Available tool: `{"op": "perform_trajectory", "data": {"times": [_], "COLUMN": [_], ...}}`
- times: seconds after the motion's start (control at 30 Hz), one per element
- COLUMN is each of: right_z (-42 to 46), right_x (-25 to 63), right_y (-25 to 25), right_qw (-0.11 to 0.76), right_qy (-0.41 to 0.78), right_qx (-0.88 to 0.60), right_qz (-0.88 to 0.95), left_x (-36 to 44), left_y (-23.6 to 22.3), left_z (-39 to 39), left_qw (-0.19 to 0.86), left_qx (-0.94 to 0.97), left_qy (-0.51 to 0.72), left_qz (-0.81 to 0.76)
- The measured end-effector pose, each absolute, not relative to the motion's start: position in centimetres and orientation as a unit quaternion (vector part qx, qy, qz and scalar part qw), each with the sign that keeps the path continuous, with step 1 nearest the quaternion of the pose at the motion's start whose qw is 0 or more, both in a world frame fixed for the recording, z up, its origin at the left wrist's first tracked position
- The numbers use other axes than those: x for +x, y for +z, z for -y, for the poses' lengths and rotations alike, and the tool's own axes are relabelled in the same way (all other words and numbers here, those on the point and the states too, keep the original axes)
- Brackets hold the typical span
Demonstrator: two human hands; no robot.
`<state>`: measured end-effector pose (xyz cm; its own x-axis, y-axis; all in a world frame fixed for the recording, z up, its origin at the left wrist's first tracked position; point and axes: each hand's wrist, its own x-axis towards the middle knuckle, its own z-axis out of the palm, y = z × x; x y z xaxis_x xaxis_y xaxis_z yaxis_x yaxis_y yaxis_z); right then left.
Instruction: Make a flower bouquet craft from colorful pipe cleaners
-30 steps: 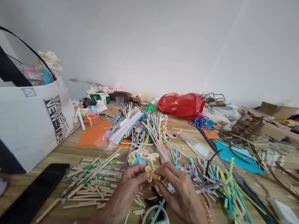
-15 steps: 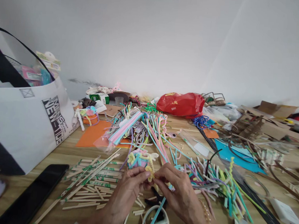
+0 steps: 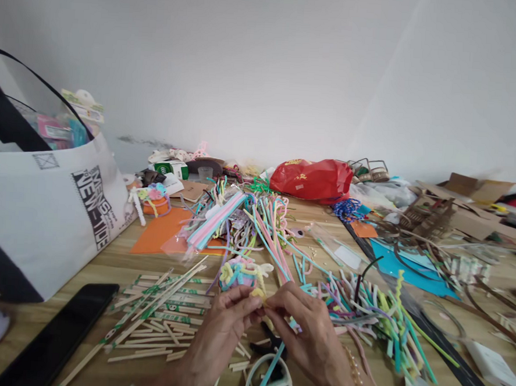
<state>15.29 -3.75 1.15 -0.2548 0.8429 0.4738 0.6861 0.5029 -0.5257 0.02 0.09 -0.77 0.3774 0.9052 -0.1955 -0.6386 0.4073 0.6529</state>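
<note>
Carefully, we pinch a short yellow pipe cleaner (image 3: 258, 294) between the fingertips of our left hand (image 3: 221, 330) and right hand (image 3: 306, 336), holding it above the tabletop (image 3: 104, 277) and just in front of a fluffy pastel pipe cleaner bundle (image 3: 238, 276). Loose pipe cleaners (image 3: 372, 322) crowd the right, wooden sticks (image 3: 158, 318) the left, and a black tool (image 3: 270, 348) lies below our wrists. We judge that a loosened pinch could drop the small piece into that clutter, and a careless wrist could snag the bundle or scatter the sticks.
</note>
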Motion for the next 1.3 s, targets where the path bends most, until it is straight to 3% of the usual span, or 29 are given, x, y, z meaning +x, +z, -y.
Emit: {"op": "perform_trajectory", "data": {"times": [0.3, 0.67, 0.93, 1.17, 1.3], "right_z": [3.9, 2.4, 2.6, 2.4, 2.5], "right_x": [15.2, 16.9, 16.6, 15.8, 15.2], "right_y": [1.5, 2.0, 1.5, 1.3, 0.6], "right_qw": [0.389, 0.406, 0.459, 0.529, 0.537], "right_qy": [0.142, 0.214, 0.382, 0.448, 0.459], "right_qx": [-0.482, -0.422, -0.405, -0.375, -0.414], "right_qz": [0.772, 0.782, 0.692, 0.615, 0.574], "left_x": [0.0, -1.5, -0.9, -0.7, -1.0], "left_y": [-0.8, -0.3, -0.7, 0.0, 0.5], "left_z": [0.0, -1.1, -0.6, -0.1, 0.3], "left_qw": [0.787, 0.860, 0.863, 0.785, 0.599], "left_qx": [0.266, 0.192, 0.203, 0.358, 0.582], "left_qy": [0.478, 0.401, 0.395, 0.420, 0.430], "left_qz": [-0.286, -0.251, -0.240, -0.283, -0.343]}}
